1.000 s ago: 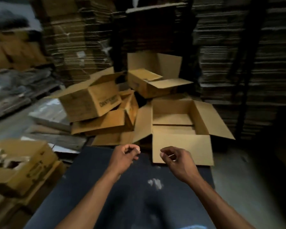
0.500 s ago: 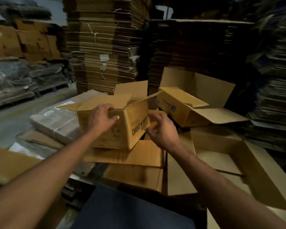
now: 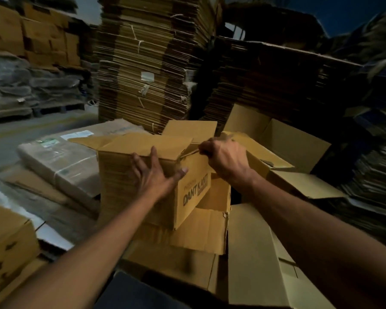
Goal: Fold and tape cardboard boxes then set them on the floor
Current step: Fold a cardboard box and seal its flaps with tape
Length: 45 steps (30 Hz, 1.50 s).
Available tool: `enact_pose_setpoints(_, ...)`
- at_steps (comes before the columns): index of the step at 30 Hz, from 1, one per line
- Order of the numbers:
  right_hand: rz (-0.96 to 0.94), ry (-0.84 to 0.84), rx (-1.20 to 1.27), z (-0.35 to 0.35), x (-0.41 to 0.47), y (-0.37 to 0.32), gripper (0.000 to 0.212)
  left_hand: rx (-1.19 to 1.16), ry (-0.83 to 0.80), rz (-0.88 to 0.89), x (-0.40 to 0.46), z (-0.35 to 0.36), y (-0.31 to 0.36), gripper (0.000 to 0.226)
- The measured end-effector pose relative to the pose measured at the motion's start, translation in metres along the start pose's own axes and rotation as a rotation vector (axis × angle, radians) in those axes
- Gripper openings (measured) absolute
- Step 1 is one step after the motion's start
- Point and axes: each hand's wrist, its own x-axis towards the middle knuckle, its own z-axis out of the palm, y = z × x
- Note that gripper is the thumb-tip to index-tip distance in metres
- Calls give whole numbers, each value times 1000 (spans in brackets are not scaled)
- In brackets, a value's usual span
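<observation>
Head view: hands (image 3: 156, 172) on box (image 3: 120, 186) edges.

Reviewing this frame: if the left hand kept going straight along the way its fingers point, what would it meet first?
It is already there: the left hand lies spread on the printed cardboard box, fingers pointing up toward its top edge. Going on, it would probably slide over that edge onto the box's open top flap; depth is unclear.

The right hand's (image 3: 226, 160) fingertips are hidden behind the box (image 3: 143, 186) flap; the small print above the box's big lettering is unreadable.
</observation>
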Motion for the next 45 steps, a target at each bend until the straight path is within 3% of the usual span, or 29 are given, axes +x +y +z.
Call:
enact_pose_setpoints(5,-183,167,31,-68,-96,-38,24,-252,32,-29,-101,-12,13,142)
enact_pose_setpoints(7,-200,140,59,-97,-151,-54,35,-231,38,-20,-158,-14,13,143)
enact_pose_setpoints(11,-202,139,67,-134,-280,-84,25,-154,137,52,-281,3,-9,131)
enact_pose_setpoints(15,-130,131,105,-159,-403,-112,36,-139,150,84,-400,15,-32,126)
enact_pose_setpoints(18,-141,135,113,-181,-479,-132,23,-170,115,136,-479,19,-52,126)
enact_pose_setpoints(20,-140,71,142,-195,-521,-143,30,-130,67,169,-525,18,-66,125)
enact_pose_setpoints(22,-125,-45,166,-209,-558,-153,19,-60,-61,158,-563,16,-79,125)
enact_pose_setpoints(24,-126,-109,193,-216,-594,-166,20,21,-192,194,-593,14,-91,123)
enact_pose_setpoints(27,-111,-250,257,-224,-640,-193,20,48,-234,223,-622,7,-105,118)
enact_pose_setpoints(29,-99,-296,340,-235,-657,-206,40,9,-280,175,-633,-4,-110,118)
enact_pose_setpoints(32,-84,-197,538,-261,-662,-206,33,60,-344,148,-630,-23,-119,119)
enact_pose_setpoints(34,-127,-150,648,-275,-658,-196,34,121,-405,121,-617,-42,-111,100)
enact_pose_setpoints(36,-137,-231,771,-280,-649,-176,33,264,-482,118,-602,-59,-102,93)
enact_pose_setpoints(39,21,-277,940,-273,-634,-132,27,506,-572,144,-586,-72,-89,95)
enact_pose_setpoints(42,360,-157,1031,-246,-630,-83,15,583,-536,175,-556,-68,-122,95)
enact_pose_setpoints(45,750,26,917,-212,-641,-39,14,759,-665,151,-545,-74,-121,78)
